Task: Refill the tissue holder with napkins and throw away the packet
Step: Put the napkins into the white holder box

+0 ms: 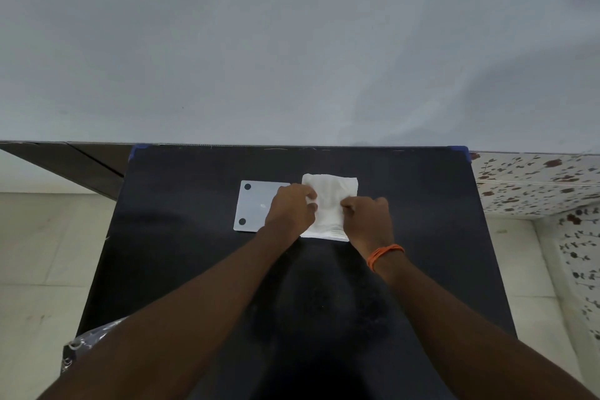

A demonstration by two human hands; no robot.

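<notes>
A white packet of napkins (331, 193) lies flat on the black table (181, 237), near its far middle. Both hands pinch the packet's clear wrapping from above: my left hand (290, 209) grips its left side, my right hand (368, 216) grips its lower right part. Left of the packet lies the flat white tissue holder (251, 208), a square plate with two dark round holes along its left edge; my left hand covers its right edge.
The table stands against a pale grey wall (292, 42). A clear plastic bag (94, 338) hangs at the table's near left corner. Pale floor tiles lie to the left, flower-patterned tiles (532, 185) to the right.
</notes>
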